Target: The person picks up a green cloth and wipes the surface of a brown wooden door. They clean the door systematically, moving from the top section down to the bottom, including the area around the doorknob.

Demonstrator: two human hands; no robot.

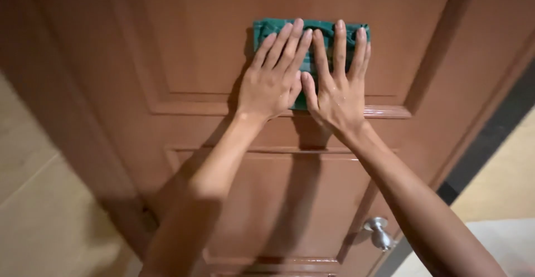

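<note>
Squarely mid-wipe, by the look of it. Pressing a folded green cloth (pixel 263 30) flat against the upper panel of a brown wooden door (pixel 189 43), just above the raised moulding (pixel 390 111) across its middle. Left hand (pixel 273 79) fully open, fingers close together and stretched upward over the cloth's left half. Right hand (pixel 337 87) likewise open, fingers slightly fanned over the right half, thumbs nearly touching near the cloth's lower edge. No grip on the cloth anywhere, only palm and finger pressure pinning it to the wood. Wet sheen on the back of the right hand and along the moulding, so probably a damp cloth. Further down, near the door's right edge, a silver knob (pixel 380 231), well apart from both hands. Pale floor (pixel 39 210) off to the left.

Judged as the rubbing stage on the top panel. Any further stroke calls for even pressure from both palms, to keep the cloth sliding rather than bunching or dropping, and for care at the moulding's ridge, a likely snag for the folded edge.
</note>
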